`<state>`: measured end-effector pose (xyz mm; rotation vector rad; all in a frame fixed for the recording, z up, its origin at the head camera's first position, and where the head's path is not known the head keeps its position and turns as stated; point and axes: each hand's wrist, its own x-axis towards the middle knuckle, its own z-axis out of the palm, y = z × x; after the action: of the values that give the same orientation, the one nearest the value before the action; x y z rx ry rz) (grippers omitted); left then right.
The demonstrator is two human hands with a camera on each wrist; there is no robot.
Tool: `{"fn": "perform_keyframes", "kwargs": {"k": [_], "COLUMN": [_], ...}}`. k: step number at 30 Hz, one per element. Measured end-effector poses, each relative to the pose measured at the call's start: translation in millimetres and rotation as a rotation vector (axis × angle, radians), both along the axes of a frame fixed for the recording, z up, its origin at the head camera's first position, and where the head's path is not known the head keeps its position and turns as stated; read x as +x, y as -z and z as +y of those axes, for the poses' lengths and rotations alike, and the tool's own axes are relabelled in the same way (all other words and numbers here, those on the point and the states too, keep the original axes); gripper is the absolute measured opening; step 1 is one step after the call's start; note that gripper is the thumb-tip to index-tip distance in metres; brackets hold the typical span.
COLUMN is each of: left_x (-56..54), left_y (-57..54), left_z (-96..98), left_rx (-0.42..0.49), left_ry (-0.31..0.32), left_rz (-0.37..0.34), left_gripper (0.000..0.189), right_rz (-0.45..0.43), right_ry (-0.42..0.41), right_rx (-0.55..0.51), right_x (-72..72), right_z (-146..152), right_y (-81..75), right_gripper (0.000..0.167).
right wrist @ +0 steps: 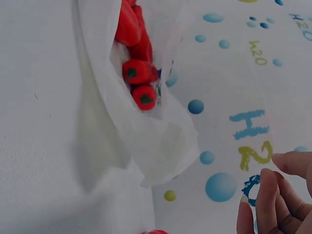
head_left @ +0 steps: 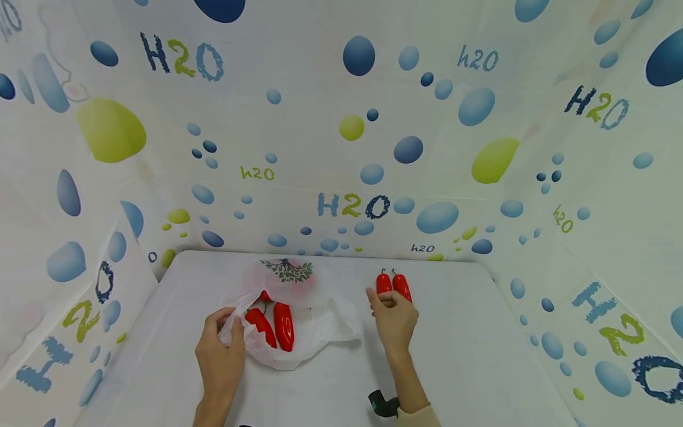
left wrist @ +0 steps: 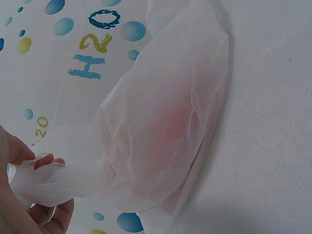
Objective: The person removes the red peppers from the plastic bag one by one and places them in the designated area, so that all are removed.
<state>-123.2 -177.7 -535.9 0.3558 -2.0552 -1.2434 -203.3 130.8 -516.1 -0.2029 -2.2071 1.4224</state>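
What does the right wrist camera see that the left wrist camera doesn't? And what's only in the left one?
Only the right wrist view shows the right hand and the red chili peppers plainly in the bag's opening, two with green stem ends showing.

Only the left wrist view shows the left hand pinching the bag, and a pinkish patch showing through the bag's side.

Both show the white plastic bag, the white table and the wall covering with bubbles and H2O letters.

Peppers [head_left: 284, 327] lie in the bag [head_left: 283, 360] — two more peppers [head_left: 401, 287] right of it.
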Motion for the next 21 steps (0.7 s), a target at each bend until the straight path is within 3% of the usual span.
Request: {"fn": "perform_keyframes", "kwargs": {"k": [12,21], "left_x": [-0.8,0.0], "left_y": [0.9,-0.2], "left_z": [0.0,0.8], "left_rx": [-0.008,-0.002], "left_ry": [-0.011,-0.005], "left_rz": [0.0,-0.009], "left_gripper": [0.026,0.027], "right_rz": [0.052,0.099], "right_ry": [-0.035,-0.107], "right_rx": [0.033,0.035], "right_x": [11.5,17.5], "right_z": [-22,-36], "right_y": [-9.4,-5.8], "right_gripper": [0.024,0.021]}}
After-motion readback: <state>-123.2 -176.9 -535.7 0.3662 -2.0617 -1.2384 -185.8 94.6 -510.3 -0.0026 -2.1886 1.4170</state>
